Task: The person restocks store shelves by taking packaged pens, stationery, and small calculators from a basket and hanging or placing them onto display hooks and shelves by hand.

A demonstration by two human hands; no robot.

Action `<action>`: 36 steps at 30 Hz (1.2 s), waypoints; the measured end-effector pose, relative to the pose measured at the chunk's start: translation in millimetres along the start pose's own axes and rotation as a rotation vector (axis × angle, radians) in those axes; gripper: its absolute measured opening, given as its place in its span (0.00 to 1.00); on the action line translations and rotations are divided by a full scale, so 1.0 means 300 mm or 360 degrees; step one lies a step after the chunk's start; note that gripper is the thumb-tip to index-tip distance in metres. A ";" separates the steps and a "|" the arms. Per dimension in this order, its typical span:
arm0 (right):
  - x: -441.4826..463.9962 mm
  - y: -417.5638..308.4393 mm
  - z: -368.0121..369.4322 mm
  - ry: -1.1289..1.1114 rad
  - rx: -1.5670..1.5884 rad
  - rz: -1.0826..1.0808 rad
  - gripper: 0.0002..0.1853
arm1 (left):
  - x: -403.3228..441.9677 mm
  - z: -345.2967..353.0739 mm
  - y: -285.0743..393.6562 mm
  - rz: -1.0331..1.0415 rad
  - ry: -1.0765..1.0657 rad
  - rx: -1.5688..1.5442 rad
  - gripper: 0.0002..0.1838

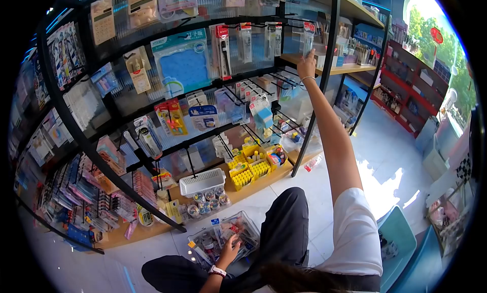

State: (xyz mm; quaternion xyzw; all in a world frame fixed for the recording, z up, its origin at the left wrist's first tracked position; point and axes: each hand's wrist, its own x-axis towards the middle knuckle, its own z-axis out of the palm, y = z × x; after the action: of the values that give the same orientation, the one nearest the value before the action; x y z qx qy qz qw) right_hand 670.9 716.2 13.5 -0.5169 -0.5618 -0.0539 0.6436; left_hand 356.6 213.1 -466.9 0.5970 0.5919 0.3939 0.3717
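Observation:
My right arm reaches far out to the upper shelving. My right hand (306,65) is at the lower end of a slim clear packet with a red top (308,35), its index finger raised against it and the others curled. Low in front of me, my left hand (229,252) is inside a clear plastic bin (253,223), fingers curled among packaged goods. What those fingers hold is hidden. Beside them a clear packet with a blue label (215,222) sticks up. Similar slim packets (245,43) hang left of my right hand.
A black rack frame (81,135) carries hooks of packaged stationery. Yellow boxes of glue sticks (251,173), a white basket (203,183) and round tubs (204,207) occupy the bottom shelf. An upright post (324,54) stands beside my right forearm. Teal bins (398,242) sit at right.

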 end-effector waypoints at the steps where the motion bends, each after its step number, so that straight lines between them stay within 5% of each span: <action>1: 0.005 0.006 0.005 -0.0068 -0.0044 0.0053 0.37 | -0.008 0.002 -0.037 -0.0012 0.0038 -0.0003 0.23; 19: 0.041 0.027 0.031 -0.0137 -0.0180 -0.0085 0.30 | -0.049 0.006 -0.185 -0.0014 0.0125 0.0105 0.19; 28: 0.237 -0.071 0.314 -0.0838 -0.0563 0.0157 0.29 | -0.154 -0.090 -0.201 -0.0187 0.0334 0.0200 0.16; 31: 0.068 -0.150 0.313 -0.0107 -0.0369 0.0545 0.29 | -0.190 -0.095 -0.178 -0.0321 0.0293 0.0364 0.15; 33: -0.118 -0.215 0.260 0.0699 -0.0015 -0.0125 0.26 | -0.198 -0.081 -0.200 -0.0297 0.0307 0.0500 0.14; 36: -0.632 -0.533 -0.016 0.0176 0.1183 -0.0284 0.17 | -0.190 -0.059 -0.263 -0.0419 0.0204 0.0596 0.14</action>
State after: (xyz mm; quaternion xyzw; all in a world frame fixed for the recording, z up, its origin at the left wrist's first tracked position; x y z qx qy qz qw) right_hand 501.3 542.4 -36.7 -0.1937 -0.5503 0.0698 0.8092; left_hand 308.5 157.6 -533.2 0.5470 0.7497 0.2624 0.2643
